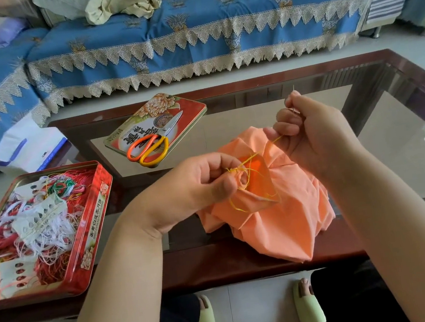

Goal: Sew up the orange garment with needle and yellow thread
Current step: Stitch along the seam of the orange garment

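Note:
The orange garment point(277, 219) lies bunched on the near edge of the glass-topped table point(406, 158). My left hand point(196, 187) pinches a fold of it where yellow thread point(244, 167) loops through the cloth. My right hand point(309, 127) is raised above and to the right of the garment. It pinches a thin needle point(293, 91) whose tip sticks up past the thumb. The yellow thread runs slack from the fold up to the right hand's fingers.
An open red tin point(99, 228) of tangled coloured threads sits at the left edge. Its lid point(189, 110) lies further back with orange-handled scissors point(150, 144) on it. A blue-covered sofa point(190, 35) stands beyond the table. My feet in green slippers point(308, 309) are below.

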